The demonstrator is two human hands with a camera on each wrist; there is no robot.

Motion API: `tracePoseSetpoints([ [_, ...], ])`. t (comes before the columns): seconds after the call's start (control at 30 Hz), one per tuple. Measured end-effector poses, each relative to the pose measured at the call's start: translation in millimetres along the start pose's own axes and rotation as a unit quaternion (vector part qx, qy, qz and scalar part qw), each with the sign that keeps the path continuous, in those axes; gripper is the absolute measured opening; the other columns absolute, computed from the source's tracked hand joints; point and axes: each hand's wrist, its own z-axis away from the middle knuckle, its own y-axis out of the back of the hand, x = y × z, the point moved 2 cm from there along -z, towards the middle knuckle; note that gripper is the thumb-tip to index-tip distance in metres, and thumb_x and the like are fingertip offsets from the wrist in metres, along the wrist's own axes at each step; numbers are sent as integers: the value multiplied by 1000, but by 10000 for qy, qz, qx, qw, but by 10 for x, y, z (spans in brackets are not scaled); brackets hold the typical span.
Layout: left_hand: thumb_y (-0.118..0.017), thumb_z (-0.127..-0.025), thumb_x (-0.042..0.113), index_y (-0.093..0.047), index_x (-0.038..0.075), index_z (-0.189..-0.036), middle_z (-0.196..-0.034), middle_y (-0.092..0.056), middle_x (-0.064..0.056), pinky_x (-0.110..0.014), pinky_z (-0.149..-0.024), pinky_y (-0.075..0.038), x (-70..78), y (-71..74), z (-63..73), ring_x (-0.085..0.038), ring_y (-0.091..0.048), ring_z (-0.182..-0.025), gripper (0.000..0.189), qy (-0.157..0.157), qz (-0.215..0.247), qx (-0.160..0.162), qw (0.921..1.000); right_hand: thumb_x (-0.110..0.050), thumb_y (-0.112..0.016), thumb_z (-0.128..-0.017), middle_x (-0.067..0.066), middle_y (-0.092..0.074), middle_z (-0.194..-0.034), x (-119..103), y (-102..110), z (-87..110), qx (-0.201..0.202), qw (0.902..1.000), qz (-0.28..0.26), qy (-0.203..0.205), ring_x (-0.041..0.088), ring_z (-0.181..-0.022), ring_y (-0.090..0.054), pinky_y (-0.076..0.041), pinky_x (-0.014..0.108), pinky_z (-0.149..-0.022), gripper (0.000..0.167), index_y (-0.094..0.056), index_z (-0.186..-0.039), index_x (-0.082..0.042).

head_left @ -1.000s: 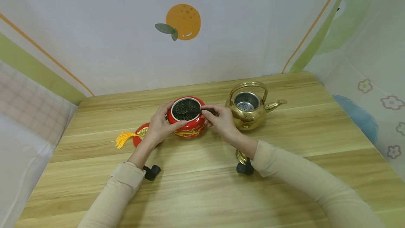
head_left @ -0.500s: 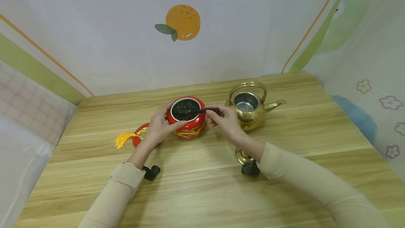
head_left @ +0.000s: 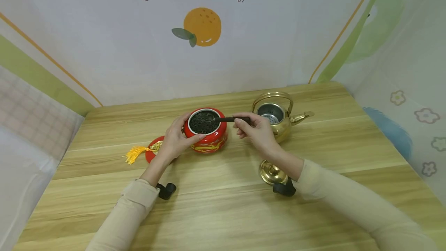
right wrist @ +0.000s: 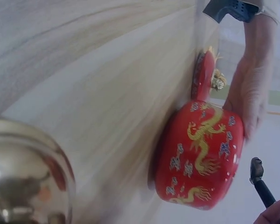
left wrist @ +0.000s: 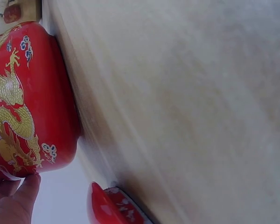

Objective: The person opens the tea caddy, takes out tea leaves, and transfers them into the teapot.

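My left hand grips the side of a red tea jar with gold dragons, thumb along its front rim. The jar stands uncovered on the table, filled with dark loose tea leaves. Between thumb and fingers, my right hand pinches the black handle of a teaspoon. Dark leaves lie in the spoon's bowl, which is over the right part of the jar's mouth. From the right wrist view, the spoon is raised above the rim. A brass teapot stands lidless, partly behind my right hand.
Inside the teapot sits a steel strainer. The brass lid lies by my right wrist. At the left, the red jar lid with its yellow tassel is partly covered by my left hand. A printed cloth hangs behind the table.
My right hand has drawn the teaspoon to the right, from the middle of the jar toward its right rim and the teapot. The left hand keeps its grip on the jar.
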Motion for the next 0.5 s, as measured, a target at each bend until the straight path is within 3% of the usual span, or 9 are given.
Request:
tracePoseSetpoints([
  [0.13,-77,-78,31,-36,5,-143,-144,-38,-15,-46,-103,-39,0,-1,5,-31,-37,-132,81,27,-28,6,10000,-3,-59,-91,4,-66,-78,-51,52,27,-39,9998,17,173,6,-60,-60,-54,20,-57,24,-62,-111,10],
  [0.33,-77,-78,31,-35,4,-144,-144,-38,-16,-46,-102,-41,1,-1,15,-32,-39,-130,83,86,-26,38,10000,-4,-60,-91,10,-66,-81,-140,120,103,-135,9991,50,386,6,-62,-59,-53,20,-58,24,-62,-111,9],
  [0.5,-77,-78,32,-34,3,-144,-143,-38,-16,-46,-102,-41,9,-1,23,-32,-39,-130,84,72,11,69,9999,-4,-60,-91,6,-67,-81,-191,175,165,-186,9987,51,466,8,-63,-60,-54,21,-59,26,-61,-112,10],
])
